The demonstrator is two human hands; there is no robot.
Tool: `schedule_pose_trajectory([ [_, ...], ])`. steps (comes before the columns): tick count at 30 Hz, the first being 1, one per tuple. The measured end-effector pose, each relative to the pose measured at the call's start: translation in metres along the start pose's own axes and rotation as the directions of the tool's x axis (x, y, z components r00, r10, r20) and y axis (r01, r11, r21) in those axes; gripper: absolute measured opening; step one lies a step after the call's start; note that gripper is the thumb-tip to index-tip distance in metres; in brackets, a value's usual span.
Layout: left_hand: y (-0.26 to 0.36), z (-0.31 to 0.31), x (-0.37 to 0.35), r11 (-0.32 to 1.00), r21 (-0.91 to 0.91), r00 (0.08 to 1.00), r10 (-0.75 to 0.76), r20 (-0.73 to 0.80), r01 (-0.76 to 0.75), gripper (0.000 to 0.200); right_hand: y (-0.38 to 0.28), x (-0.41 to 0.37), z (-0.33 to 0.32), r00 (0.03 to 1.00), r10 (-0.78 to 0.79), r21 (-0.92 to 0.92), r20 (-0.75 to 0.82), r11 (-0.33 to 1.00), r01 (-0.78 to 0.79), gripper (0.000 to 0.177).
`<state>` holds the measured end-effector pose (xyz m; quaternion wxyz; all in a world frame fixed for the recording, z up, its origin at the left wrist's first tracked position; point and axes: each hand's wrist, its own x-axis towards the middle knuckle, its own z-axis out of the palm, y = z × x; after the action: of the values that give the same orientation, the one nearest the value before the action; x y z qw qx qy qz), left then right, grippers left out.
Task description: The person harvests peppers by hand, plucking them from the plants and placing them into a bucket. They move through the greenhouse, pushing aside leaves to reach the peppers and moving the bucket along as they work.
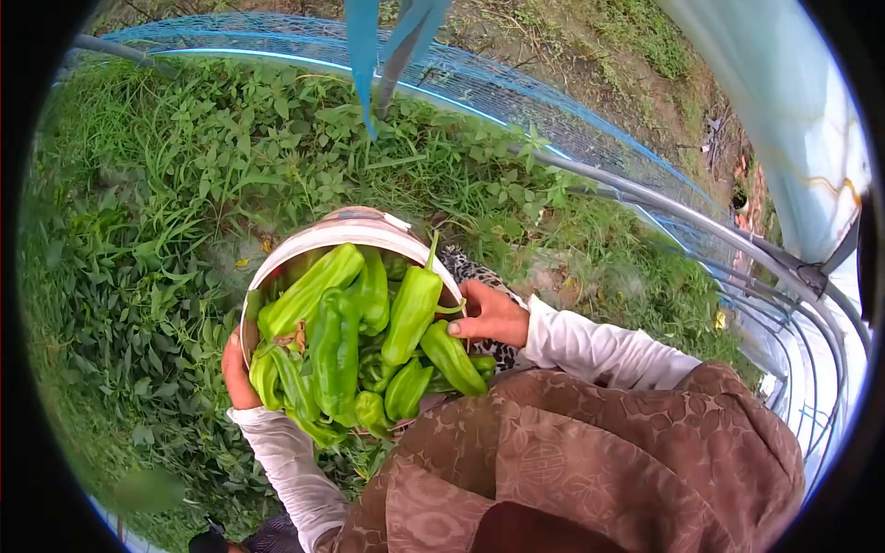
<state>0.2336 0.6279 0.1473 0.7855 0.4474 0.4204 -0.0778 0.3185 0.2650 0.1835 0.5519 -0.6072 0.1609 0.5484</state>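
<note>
Large green peppers (334, 355) fill a round white bucket (318, 238) to the rim. The bucket is tilted so that its mouth faces me, and some peppers reach past the near edge. My left hand (240, 372) grips the bucket's left side, with most of its fingers hidden behind the wall. On the right, my right hand (491, 315) is closed over the rim, its thumb beside a pepper stem. The bucket's bottom and the lower peppers are out of sight.
Grass and leafy weeds (184, 166) cover the ground around the bucket. Beyond them run blue netting (590, 115) and a grey metal pipe (636, 189). A blue strip (362, 55) hangs at the top, and pale plastic sheeting (774, 111) stands at the right.
</note>
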Motion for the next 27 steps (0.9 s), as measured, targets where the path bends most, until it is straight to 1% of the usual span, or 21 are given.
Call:
schedule_pose_trajectory([
  [1,0.019,0.004,-0.013,1.0,-0.019,0.998,-0.021,0.053,0.022,0.047,0.008,-0.008,0.011,1.0,-0.016,-0.04,-0.015,0.999,0.015,0.073],
  [2,0.037,0.01,-0.028,0.998,-0.032,0.993,-0.044,0.112,0.048,0.05,0.017,-0.012,0.019,0.996,-0.078,-0.167,-0.042,0.983,0.07,0.077],
  [3,0.054,0.018,-0.045,0.997,-0.022,0.993,-0.067,0.102,0.069,0.05,0.011,-0.025,0.03,0.997,-0.075,-0.172,-0.034,0.983,0.068,0.079],
  [4,0.071,0.023,-0.062,0.996,-0.007,0.992,-0.086,0.094,0.087,0.051,0.004,-0.038,0.039,0.998,-0.064,-0.143,0.025,0.987,0.067,0.079],
  [5,0.084,0.023,-0.077,0.995,0.011,0.99,-0.104,0.099,0.103,0.051,0.002,-0.048,0.05,0.991,-0.129,-0.176,0.038,0.975,0.133,0.079],
  [6,0.097,0.018,-0.091,0.993,0.032,0.988,-0.115,0.105,0.112,0.051,-0.004,-0.061,0.058,0.99,-0.105,-0.182,0.093,0.976,0.12,0.075],
  [7,0.109,0.01,-0.103,0.992,0.078,0.98,-0.108,0.165,0.096,0.052,-0.012,-0.077,0.065,0.986,-0.1,-0.166,0.131,0.979,0.121,0.079],
  [8,0.12,0.004,-0.113,0.989,0.123,0.969,-0.103,0.224,0.076,0.053,0.002,-0.075,0.072,0.976,-0.162,-0.163,0.145,0.969,0.185,0.082],
  [9,0.124,0.008,-0.126,0.992,0.114,0.976,-0.074,0.205,0.051,0.053,0.005,-0.079,0.078,0.971,-0.186,-0.127,0.147,0.97,0.205,0.082],
  [10,0.127,0.015,-0.135,0.993,0.113,0.983,-0.047,0.179,0.027,0.053,0.007,-0.082,0.076,0.964,-0.212,-0.082,0.157,0.971,0.227,0.083],
  [11,0.129,-0.007,-0.137,0.992,0.121,0.983,-0.05,0.176,0.029,0.052,0.003,-0.093,0.074,0.961,-0.251,-0.047,0.116,0.965,0.258,0.083],
  [12,0.132,-0.006,-0.137,0.991,0.126,0.984,-0.056,0.17,0.035,0.052,-0.003,-0.107,0.072,0.962,-0.228,-0.031,0.153,0.971,0.235,0.082],
  [13,0.134,-0.005,-0.138,0.989,0.133,0.991,-0.078,0.11,0.063,0.052,-0.005,-0.117,0.07,0.96,-0.202,-0.016,0.195,0.978,0.209,0.082],
  [14,0.132,0.01,-0.15,0.987,0.136,0.994,-0.097,0.046,0.09,0.052,0.004,-0.112,0.073,0.959,-0.231,0.018,0.162,0.973,0.231,0.082],
  [15,0.128,0.008,-0.148,0.985,0.173,0.996,-0.027,0.09,0.011,0.052,0.017,-0.099,0.079,0.957,-0.241,-0.035,0.161,0.968,0.25,0.081],
  [16,0.124,0.012,-0.146,0.979,0.201,0.995,0.006,0.098,-0.025,0.052,0.025,-0.092,0.081,0.955,-0.247,-0.096,0.162,0.96,0.264,0.079],
  [18,0.125,0.022,-0.139,0.966,0.255,0.993,0.02,0.116,-0.049,0.052,0.027,-0.101,0.078,0.955,-0.278,-0.087,0.099,0.954,0.286,0.076],
  [19,0.126,0.026,-0.137,0.96,0.275,0.993,0.023,0.12,-0.056,0.052,0.036,-0.093,0.082,0.947,-0.301,-0.065,0.112,0.949,0.31,0.075],
  [20,0.126,0.033,-0.133,0.953,0.298,0.992,0.019,0.128,-0.057,0.052,0.04,-0.089,0.084,0.939,-0.323,-0.039,0.117,0.943,0.33,0.074],
  [23,0.115,0.07,-0.117,0.929,0.365,0.985,-0.009,0.17,-0.055,0.053,0.039,-0.122,0.073,0.931,-0.358,0.022,0.077,0.934,0.357,0.074],
  [27,0.1,0.13,-0.096,0.897,0.44,0.969,-0.072,0.237,-0.041,0.053,0.048,-0.12,0.056,0.901,-0.434,0.091,0.015,0.898,0.431,0.07],
])
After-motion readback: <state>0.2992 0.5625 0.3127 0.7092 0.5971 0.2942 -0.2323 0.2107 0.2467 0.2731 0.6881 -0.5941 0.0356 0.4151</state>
